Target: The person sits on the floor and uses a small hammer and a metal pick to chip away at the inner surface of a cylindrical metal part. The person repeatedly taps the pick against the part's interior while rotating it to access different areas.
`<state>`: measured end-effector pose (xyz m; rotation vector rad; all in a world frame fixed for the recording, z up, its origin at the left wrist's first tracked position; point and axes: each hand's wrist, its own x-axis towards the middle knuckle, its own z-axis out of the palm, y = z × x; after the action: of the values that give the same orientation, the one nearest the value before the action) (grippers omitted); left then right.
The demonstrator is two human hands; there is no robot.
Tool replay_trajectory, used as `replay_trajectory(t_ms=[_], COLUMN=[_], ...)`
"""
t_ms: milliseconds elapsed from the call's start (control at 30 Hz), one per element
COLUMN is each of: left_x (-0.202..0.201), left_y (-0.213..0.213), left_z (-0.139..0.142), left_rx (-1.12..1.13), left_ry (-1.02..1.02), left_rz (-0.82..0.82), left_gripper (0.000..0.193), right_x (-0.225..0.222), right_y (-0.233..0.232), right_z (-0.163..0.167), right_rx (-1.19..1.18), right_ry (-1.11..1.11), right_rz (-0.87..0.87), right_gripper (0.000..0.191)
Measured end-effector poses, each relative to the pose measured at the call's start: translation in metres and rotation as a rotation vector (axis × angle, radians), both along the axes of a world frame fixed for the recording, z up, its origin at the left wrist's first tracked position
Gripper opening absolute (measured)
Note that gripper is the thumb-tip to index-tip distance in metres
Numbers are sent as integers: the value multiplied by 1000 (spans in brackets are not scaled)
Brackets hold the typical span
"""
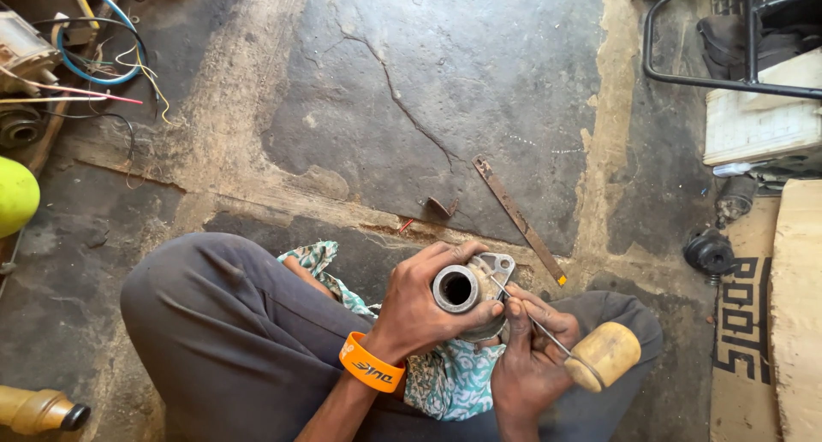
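The left hand [419, 309] grips a grey metal housing [473, 292] over the lap, fingers [449, 255] wrapped round its far side and thumb across the near side. The housing sits between the knees, above a patterned cloth [445, 378] and well clear of the stone floor [445, 83]. Its round bore [456, 289] faces up toward the camera, so its long axis runs roughly along the line of sight, tilted slightly left. A flat flange with a bolt hole [503, 262] juts out on its right.

The right hand [531, 356] lies just below and to the right, fingers closed on a thin metal shaft [535, 326] of an awl with a rounded wooden handle [604, 355]. The handle rests against the palm's outer edge. The shaft's long axis runs diagonally, from the handle at lower right up to the left, and its tip [495, 283] meets the housing just right of the bore, beside the flange. So the housing lies up and left of the right hand's fingers, and the tool points straight at it.

An orange wristband [371, 365] circles the left wrist. A rusty metal strip [518, 219] lies on the floor beyond the hands.
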<state>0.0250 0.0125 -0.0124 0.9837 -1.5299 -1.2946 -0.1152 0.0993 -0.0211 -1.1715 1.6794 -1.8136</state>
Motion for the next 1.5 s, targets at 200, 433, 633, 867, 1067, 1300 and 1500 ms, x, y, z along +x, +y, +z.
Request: replay_trajectory(t_ms=[200, 433, 633, 867, 1067, 1300, 1500], left_x=[0, -4, -2, -3, -12, -17, -35], left_y=[2, 8, 26, 39, 43, 47, 50], left_z=[0, 6, 14, 19, 15, 7, 13], left_rx=[-16, -183, -290, -394, -439, -581, -643], left_ry=[-21, -27, -98, -165, -257, -457, -656], left_rz=[19, 62, -10, -46, -22, 15, -1], left_gripper=[74, 71, 72, 72, 76, 94, 90], right_x=[-3, -12, -26, -34, -39, -46, -67], right_y=[-2, -3, 14, 30, 35, 35, 35], right_z=[-2, 3, 12, 3, 5, -5, -14], right_rx=[13, 11, 13, -110, -53, -44, 18], right_ry=[5, -43, -185, -160, -145, -58, -50], right_rz=[-1, 12, 60, 153, 146, 112, 81], right_gripper=[15, 12, 12, 9, 7, 9, 7])
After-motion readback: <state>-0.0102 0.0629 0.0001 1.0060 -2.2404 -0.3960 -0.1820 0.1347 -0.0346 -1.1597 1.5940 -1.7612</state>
